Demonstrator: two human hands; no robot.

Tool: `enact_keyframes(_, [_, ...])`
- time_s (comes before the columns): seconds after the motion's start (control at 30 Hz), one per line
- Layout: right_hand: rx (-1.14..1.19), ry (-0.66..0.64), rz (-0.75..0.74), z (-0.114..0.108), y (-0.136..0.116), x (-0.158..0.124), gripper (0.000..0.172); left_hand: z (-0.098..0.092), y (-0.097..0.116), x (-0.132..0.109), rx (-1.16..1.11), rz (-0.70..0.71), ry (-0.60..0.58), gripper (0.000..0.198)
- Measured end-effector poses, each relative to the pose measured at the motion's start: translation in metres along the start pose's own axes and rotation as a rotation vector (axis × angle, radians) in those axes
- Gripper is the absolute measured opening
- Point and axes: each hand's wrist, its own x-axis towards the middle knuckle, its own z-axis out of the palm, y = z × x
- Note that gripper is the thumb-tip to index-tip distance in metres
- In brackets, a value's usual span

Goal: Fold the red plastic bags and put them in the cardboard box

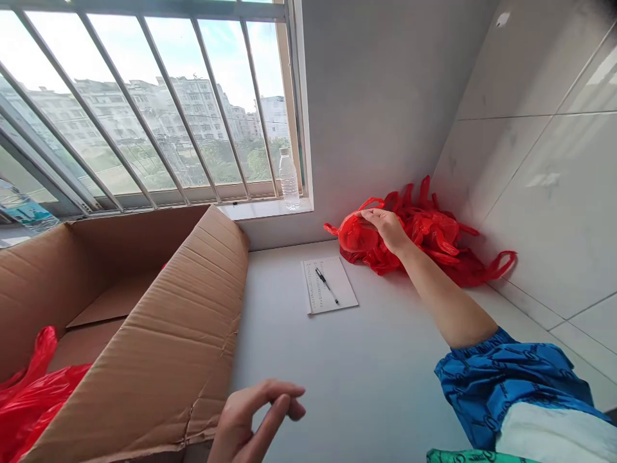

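Observation:
My right hand [383, 226] reaches to the back right, its fingers closed on a red plastic bag [357, 233] at the left side of a crumpled heap. That bag bulges round under the fingertips, and what is inside cannot be made out. More red bags [436, 235] with loop handles lie tangled behind my wrist. Low in the view, my left hand [260, 418] hovers over the white table beside the cardboard box, thumb and fingers drawn together with nothing visible between them.
An open cardboard box [193, 321] fills the left, with a red bag [43, 399] inside. On the white table [289, 347] lie a notepad [318, 289] and a pen [328, 286]. A clear bottle [288, 180] stands on the windowsill; another bottle [26, 209] is farther left. Tiled wall [554, 193] borders the right.

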Motion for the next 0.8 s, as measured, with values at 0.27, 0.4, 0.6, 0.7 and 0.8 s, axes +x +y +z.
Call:
enact_keyframes(0.27, [0.407,-0.436,0.255,0.03,-0.001,-0.1,0.042,0.036,-0.073,0.047,-0.255,-0.294,0.055,0.063])
enact_keyframes(0.4, [0.113,-0.455,0.275,0.037,0.035,-0.147,0.042,0.036,-0.09,0.045,-0.147,-0.261,0.032,0.054])
enact_keyframes(0.6, [-0.19,-0.426,0.18,0.018,0.028,-0.184,0.038,0.029,-0.087,0.043,0.138,-0.176,0.001,0.057])
enact_keyframes(0.7, [-0.292,-0.631,0.126,0.034,0.02,-0.195,0.037,0.038,-0.082,0.053,0.107,-0.151,-0.013,0.064])
enact_keyframes(0.8, [-0.401,-0.601,0.067,0.061,0.02,-0.199,0.031,0.051,-0.075,0.067,-0.011,-0.116,-0.062,0.057])
